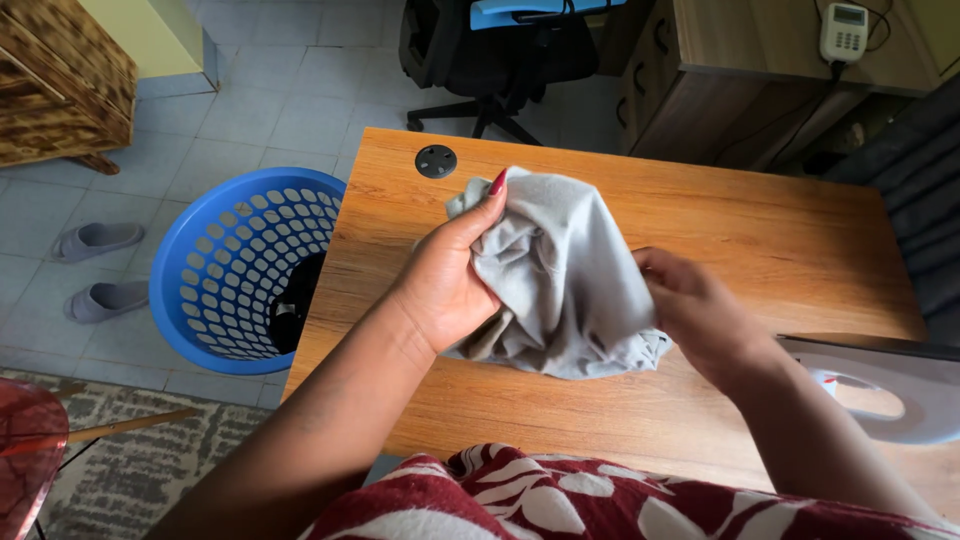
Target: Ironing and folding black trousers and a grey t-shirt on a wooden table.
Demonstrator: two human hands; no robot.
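Observation:
A crumpled light grey cloth (560,275) is held up just above the wooden table (770,240). My left hand (445,275) grips its left side, thumb pressed along the upper edge. My right hand (695,315) holds its right side, fingers tucked into the folds. The lower hem of the cloth hangs near the tabletop between both hands.
A blue perforated laundry basket (235,270) with something dark inside stands on the tiled floor left of the table. A clothes iron (885,385) lies on the table at the right edge. A black office chair (495,55), a wooden cabinet (760,70) and grey slippers (100,270) are around.

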